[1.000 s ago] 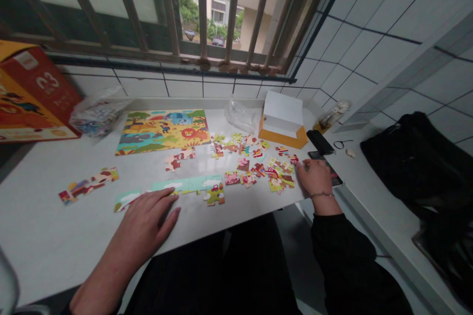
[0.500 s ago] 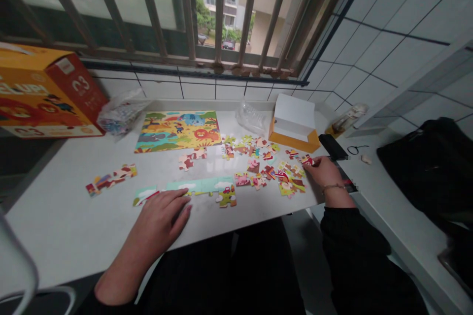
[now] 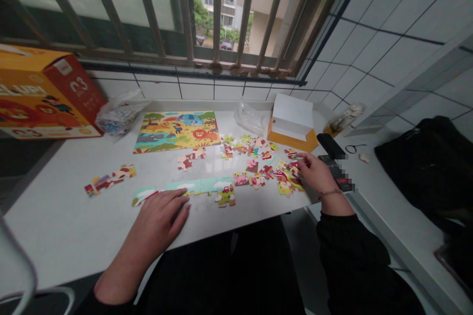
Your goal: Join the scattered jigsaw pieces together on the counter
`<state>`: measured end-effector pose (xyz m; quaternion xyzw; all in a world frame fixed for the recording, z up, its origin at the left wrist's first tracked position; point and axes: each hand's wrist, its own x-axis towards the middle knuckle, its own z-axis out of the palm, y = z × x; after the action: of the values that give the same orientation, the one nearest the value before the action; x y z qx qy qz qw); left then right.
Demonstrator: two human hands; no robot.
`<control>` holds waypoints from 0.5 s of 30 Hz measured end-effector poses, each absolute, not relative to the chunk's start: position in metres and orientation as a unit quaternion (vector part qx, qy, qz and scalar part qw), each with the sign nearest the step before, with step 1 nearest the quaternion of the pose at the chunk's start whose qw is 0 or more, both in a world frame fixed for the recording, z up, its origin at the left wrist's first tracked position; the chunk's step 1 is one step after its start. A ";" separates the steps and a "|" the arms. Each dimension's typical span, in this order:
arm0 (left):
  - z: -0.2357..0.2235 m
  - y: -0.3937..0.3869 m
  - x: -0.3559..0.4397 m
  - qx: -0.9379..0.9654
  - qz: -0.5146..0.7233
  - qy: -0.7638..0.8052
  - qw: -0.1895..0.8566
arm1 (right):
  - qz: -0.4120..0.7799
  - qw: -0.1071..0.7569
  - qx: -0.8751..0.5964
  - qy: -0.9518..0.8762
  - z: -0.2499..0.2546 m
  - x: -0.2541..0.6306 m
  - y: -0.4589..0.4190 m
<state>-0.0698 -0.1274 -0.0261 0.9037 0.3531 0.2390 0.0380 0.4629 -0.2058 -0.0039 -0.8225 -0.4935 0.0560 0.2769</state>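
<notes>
My left hand (image 3: 162, 214) lies flat, fingers outstretched, with its fingertips on the left part of a joined strip of pale blue sky puzzle pieces (image 3: 201, 185). A green piece with a red truck (image 3: 226, 196) hangs from the strip's right end. Beside the wrist, a sky piece with a red edge (image 3: 142, 196) shows, partly covered by the hand. My right hand (image 3: 318, 174) is at the right side of the loose puzzle pieces (image 3: 286, 179), its thumb and fingers closed on a red puzzle piece (image 3: 295, 163), mostly hidden by the fingertips.
A finished-looking animal picture (image 3: 177, 131) lies toward the back. Several joined pieces (image 3: 111, 180) sit at the left. An open yellow-and-white box (image 3: 293, 125), clear plastic packaging (image 3: 249, 117), a bagged bundle (image 3: 120, 115) and a large orange box (image 3: 48, 93) stand along the wall.
My right hand has moved a little left with the red puzzle piece, in over the loose pieces. My left hand has stayed in place on the strip. The view has shifted slightly.
</notes>
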 end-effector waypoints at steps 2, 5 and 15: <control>-0.026 -0.127 -0.070 0.905 0.238 0.350 0.039 | 0.035 0.236 -0.819 -0.522 -0.006 0.456 -0.196; -0.026 -0.127 -0.071 0.908 0.240 0.342 0.037 | -0.017 0.185 -0.808 -0.559 -0.008 0.438 -0.177; -0.021 -0.136 -0.072 0.897 0.252 0.360 0.044 | 0.007 0.124 -0.801 -0.585 -0.012 0.399 -0.129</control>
<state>-0.0718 -0.1356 -0.0209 0.8972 0.3599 0.2522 0.0441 0.3986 -0.1290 -0.0119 -0.8013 -0.5852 0.0068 0.1241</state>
